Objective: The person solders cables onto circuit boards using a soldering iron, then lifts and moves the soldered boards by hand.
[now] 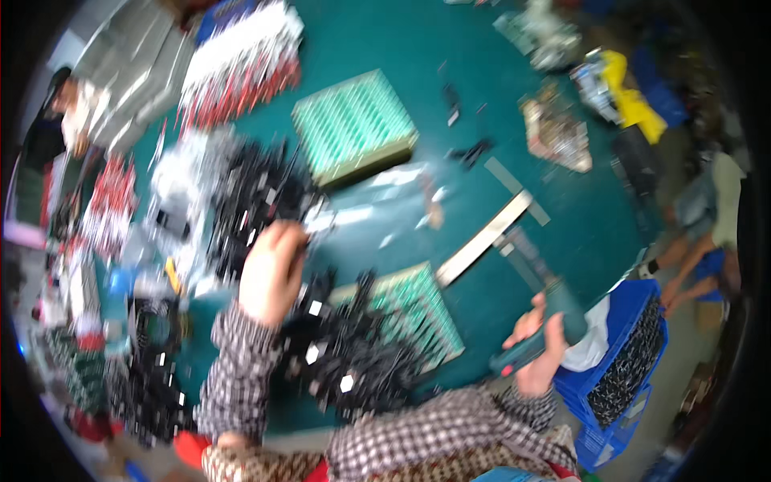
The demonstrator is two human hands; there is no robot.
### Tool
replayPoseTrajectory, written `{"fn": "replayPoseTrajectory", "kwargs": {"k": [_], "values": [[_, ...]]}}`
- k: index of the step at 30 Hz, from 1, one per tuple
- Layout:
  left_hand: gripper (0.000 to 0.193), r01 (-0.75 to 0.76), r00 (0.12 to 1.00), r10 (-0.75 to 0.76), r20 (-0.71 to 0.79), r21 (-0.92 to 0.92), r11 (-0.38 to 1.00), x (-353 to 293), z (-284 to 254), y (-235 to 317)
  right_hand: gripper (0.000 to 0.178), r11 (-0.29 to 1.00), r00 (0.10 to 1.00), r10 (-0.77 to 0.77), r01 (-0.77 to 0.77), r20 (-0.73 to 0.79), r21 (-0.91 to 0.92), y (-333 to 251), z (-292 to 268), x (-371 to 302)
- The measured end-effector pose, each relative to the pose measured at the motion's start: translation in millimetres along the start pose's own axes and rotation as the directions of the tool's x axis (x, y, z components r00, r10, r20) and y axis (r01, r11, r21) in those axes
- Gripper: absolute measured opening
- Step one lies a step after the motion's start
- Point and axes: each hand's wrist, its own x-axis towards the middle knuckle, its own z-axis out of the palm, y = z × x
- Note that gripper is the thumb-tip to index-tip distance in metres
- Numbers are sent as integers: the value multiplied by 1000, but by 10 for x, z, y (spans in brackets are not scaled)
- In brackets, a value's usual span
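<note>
My right hand [536,353] is wrapped round the handle of a dark green pistol-grip power tool [566,312], whose long front end points up and away to the left. At the handle's lower end is a red spot. My left hand [275,269] is curled closed beside a heap of small black cable-like parts [253,201]. Anything in its fingers is hidden or smeared by motion. Between my hands lies a light green slotted tray [438,325], partly covered by a nearer pile of black parts [345,361]. A pale flat strip [484,238] lies just beyond the tool.
A second green slotted tray [353,120] stands farther back on the green table [498,64]. Clear plastic bags [377,201] lie before it. Red-and-white bundles [241,64] fill the back left. A blue bin [622,369] of small dark parts stands right. Other people are at both sides.
</note>
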Motion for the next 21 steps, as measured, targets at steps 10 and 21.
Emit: {"fn": "replayPoseTrajectory", "kwargs": {"k": [10,21], "values": [[26,134,893,-182,-411,-143,981,-212,91,-604,42,997,999,-43,44,-18,63,656,-146,-110],[27,273,816,-350,-461,-226,935,-225,-209,-752,41,996,996,-92,93,-19,5,337,-52,-152]]}}
